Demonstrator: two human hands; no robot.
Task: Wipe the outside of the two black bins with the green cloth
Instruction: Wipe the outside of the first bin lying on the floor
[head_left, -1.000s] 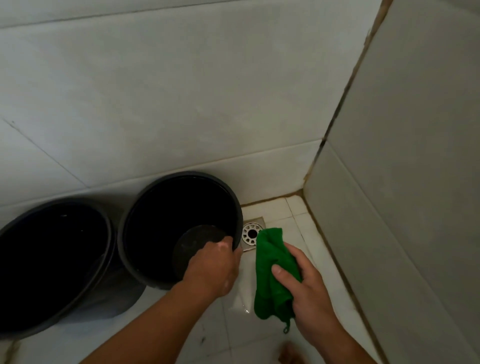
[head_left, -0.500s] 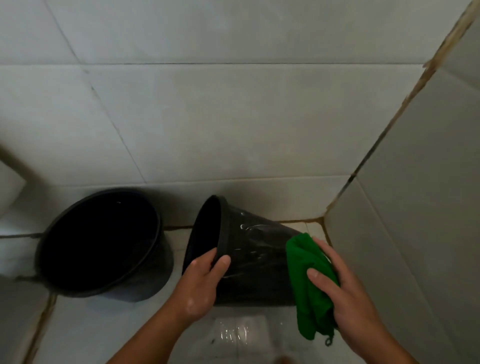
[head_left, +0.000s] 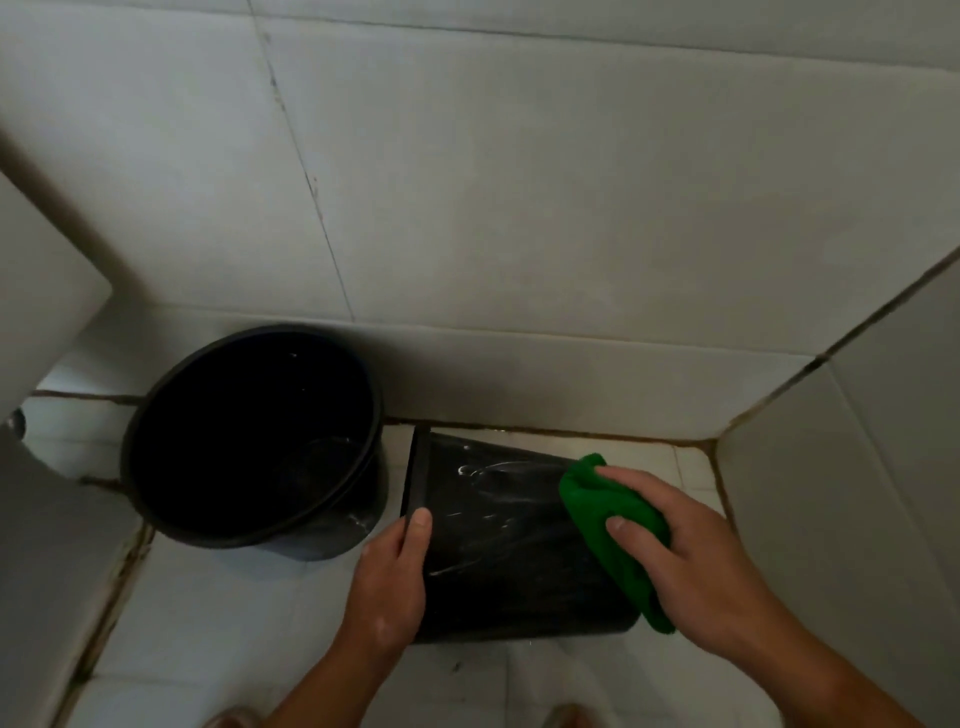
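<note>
Two black bins stand in a tiled corner. The left bin (head_left: 249, 447) is upright with its dark mouth facing up. The right bin (head_left: 498, 540) lies tipped on its side, mouth to the left, its wet wall showing streaks. My left hand (head_left: 395, 577) grips its rim, thumb over the edge. My right hand (head_left: 691, 561) holds the bunched green cloth (head_left: 613, 525) and presses it on the bin's wall near the base end.
White tiled walls close in behind and on the right, meeting at a dark grouted corner (head_left: 711, 441). A white fixture (head_left: 41, 291) juts in at the left. The floor tiles (head_left: 218, 623) are wet. My toes show at the bottom edge.
The right bin has gone from upright to lying on its side. My right hand brought the green cloth onto its outer wall. The view shifted so both bins sit lower and more central.
</note>
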